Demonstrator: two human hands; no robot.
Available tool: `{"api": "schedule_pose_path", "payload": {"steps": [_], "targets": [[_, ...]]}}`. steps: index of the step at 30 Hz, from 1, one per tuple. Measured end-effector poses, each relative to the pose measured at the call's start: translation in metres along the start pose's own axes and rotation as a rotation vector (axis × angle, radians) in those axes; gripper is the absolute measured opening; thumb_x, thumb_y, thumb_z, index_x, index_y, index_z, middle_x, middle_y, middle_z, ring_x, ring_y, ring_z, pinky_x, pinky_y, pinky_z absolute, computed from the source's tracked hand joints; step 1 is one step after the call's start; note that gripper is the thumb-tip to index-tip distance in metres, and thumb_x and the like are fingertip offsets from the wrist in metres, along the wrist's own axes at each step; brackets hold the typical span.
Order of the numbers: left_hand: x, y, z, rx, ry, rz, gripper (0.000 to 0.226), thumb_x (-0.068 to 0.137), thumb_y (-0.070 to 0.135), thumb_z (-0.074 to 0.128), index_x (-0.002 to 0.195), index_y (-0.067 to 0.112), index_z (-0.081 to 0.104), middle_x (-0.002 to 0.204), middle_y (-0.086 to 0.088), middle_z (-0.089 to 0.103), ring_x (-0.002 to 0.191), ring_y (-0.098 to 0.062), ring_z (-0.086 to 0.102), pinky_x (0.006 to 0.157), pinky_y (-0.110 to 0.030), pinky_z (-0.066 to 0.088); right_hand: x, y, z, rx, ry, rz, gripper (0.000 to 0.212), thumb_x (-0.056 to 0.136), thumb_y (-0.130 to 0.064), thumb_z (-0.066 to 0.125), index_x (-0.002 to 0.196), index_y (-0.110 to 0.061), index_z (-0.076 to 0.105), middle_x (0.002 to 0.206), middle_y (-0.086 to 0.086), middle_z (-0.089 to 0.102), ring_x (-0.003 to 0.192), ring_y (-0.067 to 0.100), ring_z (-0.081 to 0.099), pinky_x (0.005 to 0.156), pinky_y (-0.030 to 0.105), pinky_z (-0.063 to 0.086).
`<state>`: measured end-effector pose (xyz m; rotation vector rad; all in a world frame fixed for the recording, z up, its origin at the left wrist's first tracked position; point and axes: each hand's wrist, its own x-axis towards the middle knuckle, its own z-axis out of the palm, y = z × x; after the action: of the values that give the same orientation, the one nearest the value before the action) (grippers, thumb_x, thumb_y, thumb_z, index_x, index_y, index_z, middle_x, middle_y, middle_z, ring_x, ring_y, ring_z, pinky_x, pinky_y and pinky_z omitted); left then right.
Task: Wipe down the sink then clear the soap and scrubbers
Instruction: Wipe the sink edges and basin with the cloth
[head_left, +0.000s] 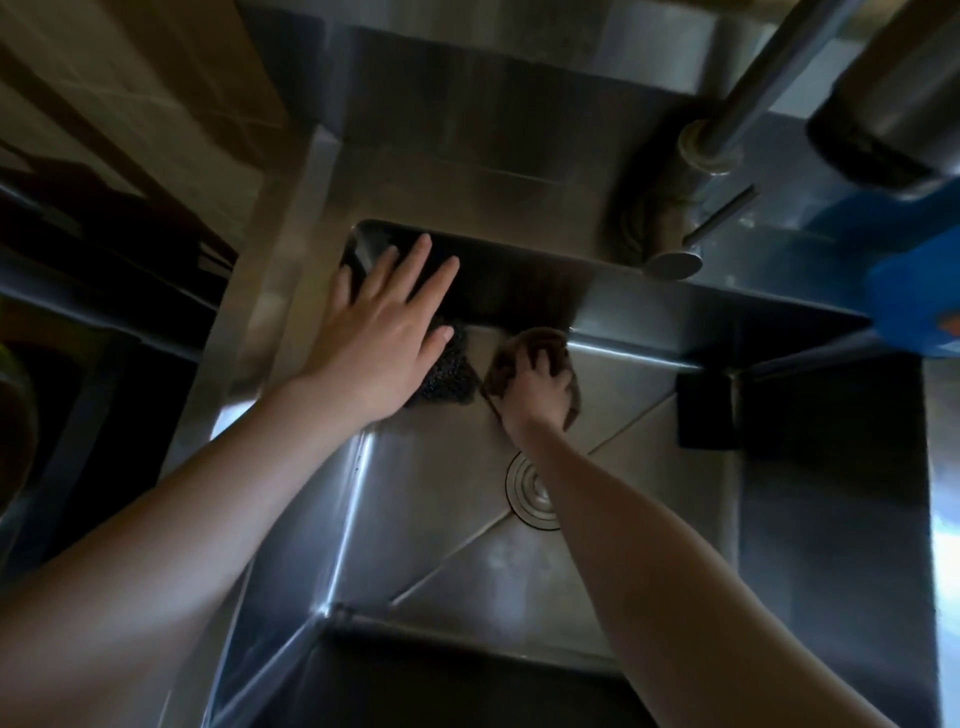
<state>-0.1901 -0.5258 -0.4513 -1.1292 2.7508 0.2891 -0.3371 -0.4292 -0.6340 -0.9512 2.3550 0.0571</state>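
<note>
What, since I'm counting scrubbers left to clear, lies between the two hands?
In the head view, a dark mesh scrubber lies between the left hand and the right hand, which grips a cloth.

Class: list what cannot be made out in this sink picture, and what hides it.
Head view:
Drain: half covered by the right forearm.
Dark scrubber: partly behind the left hand.
Blue object: cut off by the right edge; kind unclear.
Brown cloth: mostly under the right hand.

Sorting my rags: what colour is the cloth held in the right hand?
Dark brown: the cloth, gripped by the right hand, shows best in the head view.
</note>
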Motion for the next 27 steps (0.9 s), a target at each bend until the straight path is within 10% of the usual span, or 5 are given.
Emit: {"api": "schedule_pose_path", "payload": {"steps": [5,16,27], "targets": [[0.011,0.005,-0.003,0.017,0.005,0.025,0.060,0.095,0.045,0.029,0.150,0.027,0.010,0.160,-0.003,0.006,0.145,-0.027,0.010,0.111,-0.055,0.014,-0.009,0.026,0.003,0.008,0.039,-0.130,0.051,0.097,-0.032,0.034,0.147,-0.032,0.026,0.157,-0.006,0.021,0.138,0.041,0.020,0.115,0.047,0.023],[-0.009,0.001,-0.002,-0.042,-0.035,0.025,0.060,0.093,0.047,0.026,0.148,0.028,0.019,0.159,-0.001,0.011,0.144,-0.026,0.012,0.112,-0.052,0.015,-0.002,0.109,-0.027,0.348,0.211,0.481,0.049,0.097,-0.023,0.036,0.146,-0.026,0.032,0.156,-0.004,0.027,0.126,0.041,0.032,0.101,0.044,0.036],[-0.073,-0.026,-0.001,-0.058,-0.042,-0.084,0.051,0.095,0.041,0.035,0.142,0.022,0.040,0.155,-0.008,0.024,0.140,-0.031,0.026,0.105,-0.055,0.025,-0.081,0.045,0.038,-0.159,-0.050,-0.512,0.042,0.094,-0.021,0.042,0.135,-0.020,0.049,0.147,0.000,0.043,0.141,0.021,0.029,0.119,0.043,0.010]]}}
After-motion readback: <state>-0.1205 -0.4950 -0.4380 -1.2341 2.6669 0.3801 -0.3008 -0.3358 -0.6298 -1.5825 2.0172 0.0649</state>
